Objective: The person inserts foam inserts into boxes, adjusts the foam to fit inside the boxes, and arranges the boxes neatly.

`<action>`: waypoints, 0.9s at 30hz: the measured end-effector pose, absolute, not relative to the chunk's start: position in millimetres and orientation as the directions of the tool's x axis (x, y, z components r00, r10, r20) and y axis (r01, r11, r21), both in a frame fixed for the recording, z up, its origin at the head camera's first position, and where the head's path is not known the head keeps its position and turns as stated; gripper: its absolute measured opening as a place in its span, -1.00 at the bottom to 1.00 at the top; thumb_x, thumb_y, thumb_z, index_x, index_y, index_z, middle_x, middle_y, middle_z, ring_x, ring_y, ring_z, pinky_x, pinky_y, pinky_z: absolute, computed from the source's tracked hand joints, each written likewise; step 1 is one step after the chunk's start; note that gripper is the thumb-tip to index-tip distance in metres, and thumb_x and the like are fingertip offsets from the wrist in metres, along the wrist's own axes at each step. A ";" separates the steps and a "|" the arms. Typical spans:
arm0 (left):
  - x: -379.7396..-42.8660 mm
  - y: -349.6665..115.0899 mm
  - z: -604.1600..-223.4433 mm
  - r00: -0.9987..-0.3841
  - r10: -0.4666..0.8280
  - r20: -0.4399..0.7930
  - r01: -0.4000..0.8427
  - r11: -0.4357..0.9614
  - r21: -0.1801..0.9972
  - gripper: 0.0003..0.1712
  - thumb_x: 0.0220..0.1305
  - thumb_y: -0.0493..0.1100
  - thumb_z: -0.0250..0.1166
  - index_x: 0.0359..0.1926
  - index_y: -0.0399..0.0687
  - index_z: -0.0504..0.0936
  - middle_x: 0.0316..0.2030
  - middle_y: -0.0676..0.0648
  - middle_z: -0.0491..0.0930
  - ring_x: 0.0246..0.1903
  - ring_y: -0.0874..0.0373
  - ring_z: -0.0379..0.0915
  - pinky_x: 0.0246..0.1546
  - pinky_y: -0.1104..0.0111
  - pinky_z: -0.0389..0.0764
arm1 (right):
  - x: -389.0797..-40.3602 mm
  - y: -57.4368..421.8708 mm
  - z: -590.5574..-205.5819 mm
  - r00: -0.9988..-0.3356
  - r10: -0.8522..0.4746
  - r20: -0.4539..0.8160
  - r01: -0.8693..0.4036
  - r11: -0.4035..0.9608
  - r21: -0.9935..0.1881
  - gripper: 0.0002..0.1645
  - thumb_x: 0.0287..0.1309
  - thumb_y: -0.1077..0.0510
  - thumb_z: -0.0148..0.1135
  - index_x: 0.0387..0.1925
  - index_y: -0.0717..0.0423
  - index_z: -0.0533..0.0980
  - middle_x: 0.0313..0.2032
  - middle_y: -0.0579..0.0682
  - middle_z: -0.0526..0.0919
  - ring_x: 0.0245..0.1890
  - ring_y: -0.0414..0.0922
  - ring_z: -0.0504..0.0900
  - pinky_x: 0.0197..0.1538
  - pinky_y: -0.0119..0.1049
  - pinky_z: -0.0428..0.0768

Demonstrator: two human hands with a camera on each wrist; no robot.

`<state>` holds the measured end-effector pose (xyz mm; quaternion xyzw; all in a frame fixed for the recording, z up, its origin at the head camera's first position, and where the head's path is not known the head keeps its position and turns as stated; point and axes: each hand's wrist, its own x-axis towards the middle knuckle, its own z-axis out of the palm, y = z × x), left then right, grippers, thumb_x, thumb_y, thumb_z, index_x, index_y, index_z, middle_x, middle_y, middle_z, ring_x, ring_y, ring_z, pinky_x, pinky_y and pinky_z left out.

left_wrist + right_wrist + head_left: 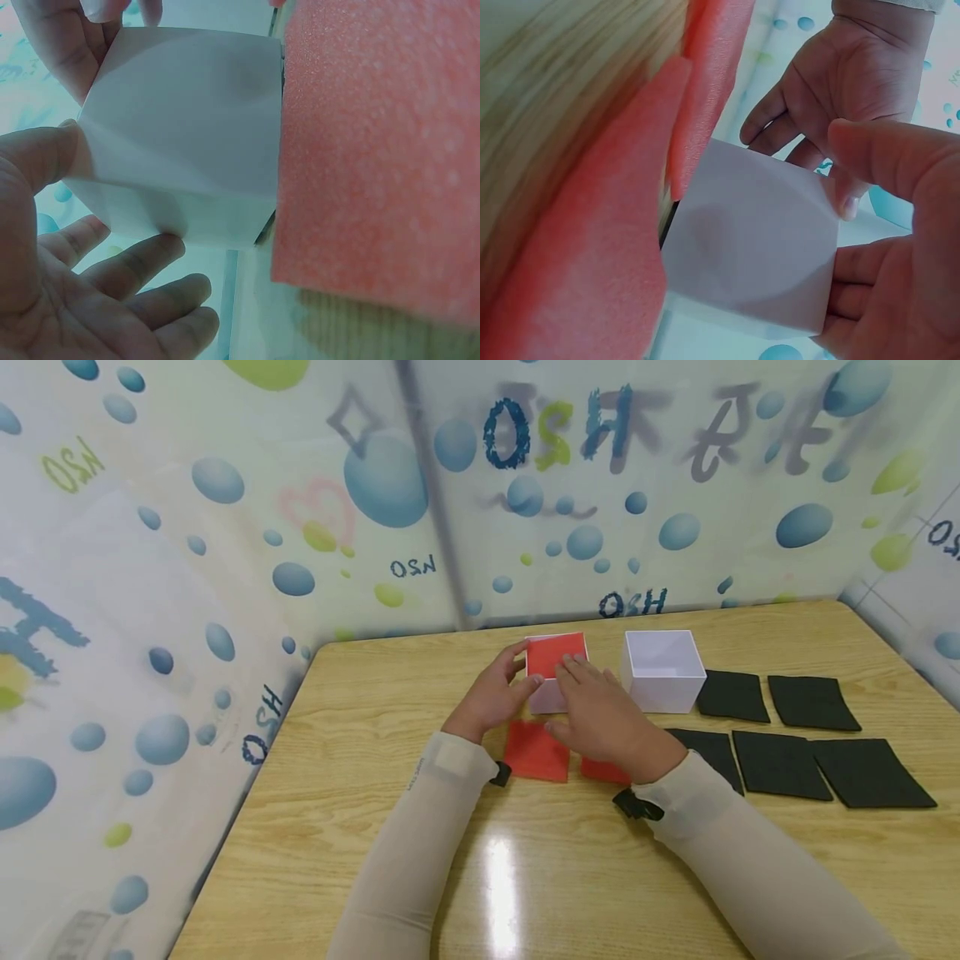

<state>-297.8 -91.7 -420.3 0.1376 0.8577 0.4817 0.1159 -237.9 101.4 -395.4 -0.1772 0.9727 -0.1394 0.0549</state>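
Note:
A red foam square (553,653) lies at the mouth of a white box (548,697) near the back of the table. My left hand (491,695) holds this box at its left side, thumb at the near rim and fingers along the side wall, as the left wrist view shows. My right hand (600,714) reaches over from the right, its extended fingers pressing on the red square, thumb held apart. In the right wrist view the box's near wall (754,240) stands between both hands. The inside of the box is hidden under the red square.
A second white box (663,689), open at the top, stands to the right. Two more red foam squares (537,752) lie in front of the left box, one partly under my right hand. Several black foam squares (782,766) lie in two rows on the right of the wooden table (337,827).

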 end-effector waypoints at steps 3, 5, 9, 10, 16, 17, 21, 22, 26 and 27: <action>-297.6 -91.7 -420.1 -0.934 0.353 -0.064 0.129 0.496 0.859 -0.20 0.55 0.07 0.23 0.67 0.28 0.11 0.59 -0.10 0.26 0.58 -0.09 0.19 0.48 -0.04 0.39 | -238.6 101.4 -396.4 -0.933 -0.358 -0.049 -0.330 0.900 -0.284 0.14 0.28 -0.15 0.44 0.63 0.27 0.11 0.64 0.25 0.08 0.66 0.22 -0.01 0.57 0.36 0.05; -297.2 -91.7 -419.7 -0.933 0.356 -0.062 0.131 0.493 0.860 -0.19 0.55 0.07 0.23 0.67 0.28 0.11 0.59 -0.10 0.25 0.58 -0.09 0.18 0.48 -0.04 0.38 | -238.7 101.5 -396.8 -0.932 -0.359 -0.041 -0.334 0.899 -0.283 0.13 0.27 -0.14 0.45 0.62 0.27 0.13 0.64 0.25 0.10 0.66 0.23 0.01 0.57 0.35 0.08; -296.6 -91.7 -418.7 -0.933 0.354 -0.060 0.131 0.491 0.861 -0.19 0.55 0.06 0.24 0.67 0.27 0.11 0.59 -0.10 0.26 0.58 -0.10 0.18 0.48 -0.04 0.39 | -239.6 101.3 -398.3 -0.932 -0.361 -0.028 -0.339 0.897 -0.283 0.11 0.26 -0.14 0.47 0.61 0.26 0.17 0.63 0.24 0.13 0.64 0.24 0.06 0.57 0.30 0.15; -296.6 -91.6 -418.6 -0.934 0.354 -0.060 0.131 0.491 0.862 -0.19 0.55 0.06 0.24 0.67 0.28 0.11 0.59 -0.10 0.26 0.58 -0.09 0.19 0.48 -0.04 0.39 | -239.8 101.4 -398.5 -0.932 -0.363 -0.027 -0.341 0.897 -0.282 0.11 0.26 -0.14 0.47 0.61 0.25 0.17 0.62 0.24 0.14 0.64 0.23 0.07 0.57 0.27 0.17; -297.0 -91.2 -419.3 -0.937 0.344 -0.067 0.122 0.499 0.858 -0.20 0.54 0.06 0.24 0.67 0.31 0.12 0.57 -0.09 0.29 0.57 -0.09 0.21 0.47 -0.04 0.40 | -241.1 102.7 -400.6 -0.926 -0.376 -0.011 -0.361 0.895 -0.261 0.10 0.27 -0.15 0.46 0.60 0.26 0.17 0.59 0.25 0.22 0.61 0.23 0.16 0.58 0.20 0.21; -297.0 -91.1 -419.5 -0.937 0.342 -0.068 0.121 0.501 0.857 -0.20 0.54 0.06 0.24 0.67 0.32 0.12 0.57 -0.09 0.29 0.57 -0.09 0.21 0.47 -0.04 0.40 | -241.2 103.0 -400.8 -0.925 -0.379 -0.008 -0.365 0.895 -0.258 0.09 0.27 -0.15 0.46 0.60 0.27 0.18 0.58 0.26 0.24 0.60 0.23 0.17 0.58 0.19 0.22; -297.1 -91.0 -419.8 -0.938 0.338 -0.073 0.116 0.507 0.854 -0.20 0.54 0.07 0.23 0.66 0.33 0.12 0.57 -0.08 0.30 0.56 -0.09 0.22 0.46 -0.05 0.42 | -241.2 103.1 -400.8 -0.922 -0.387 -0.003 -0.374 0.892 -0.256 0.08 0.28 -0.15 0.45 0.59 0.27 0.18 0.56 0.26 0.28 0.58 0.23 0.22 0.57 0.18 0.24; -297.2 -90.9 -419.8 -0.938 0.338 -0.074 0.115 0.507 0.854 -0.20 0.54 0.07 0.23 0.66 0.34 0.12 0.57 -0.08 0.30 0.57 -0.08 0.21 0.46 -0.05 0.42 | -241.0 103.1 -400.8 -0.922 -0.388 -0.001 -0.375 0.891 -0.257 0.08 0.27 -0.14 0.46 0.59 0.27 0.18 0.56 0.26 0.28 0.58 0.23 0.22 0.57 0.18 0.25; -297.6 -91.1 -419.9 -0.938 0.340 -0.073 0.118 0.509 0.853 -0.20 0.54 0.07 0.23 0.66 0.33 0.12 0.57 -0.08 0.29 0.57 -0.09 0.21 0.46 -0.05 0.41 | -240.6 102.7 -401.0 -0.921 -0.390 0.006 -0.378 0.889 -0.259 0.08 0.26 -0.14 0.47 0.58 0.27 0.19 0.55 0.25 0.30 0.57 0.23 0.24 0.56 0.19 0.27; -297.7 -91.2 -419.9 -0.937 0.341 -0.073 0.119 0.509 0.852 -0.20 0.55 0.07 0.23 0.67 0.33 0.12 0.57 -0.09 0.29 0.57 -0.10 0.21 0.46 -0.05 0.41 | -240.6 102.5 -401.2 -0.921 -0.390 0.008 -0.379 0.889 -0.258 0.08 0.26 -0.14 0.47 0.58 0.26 0.20 0.55 0.25 0.31 0.57 0.23 0.25 0.56 0.19 0.28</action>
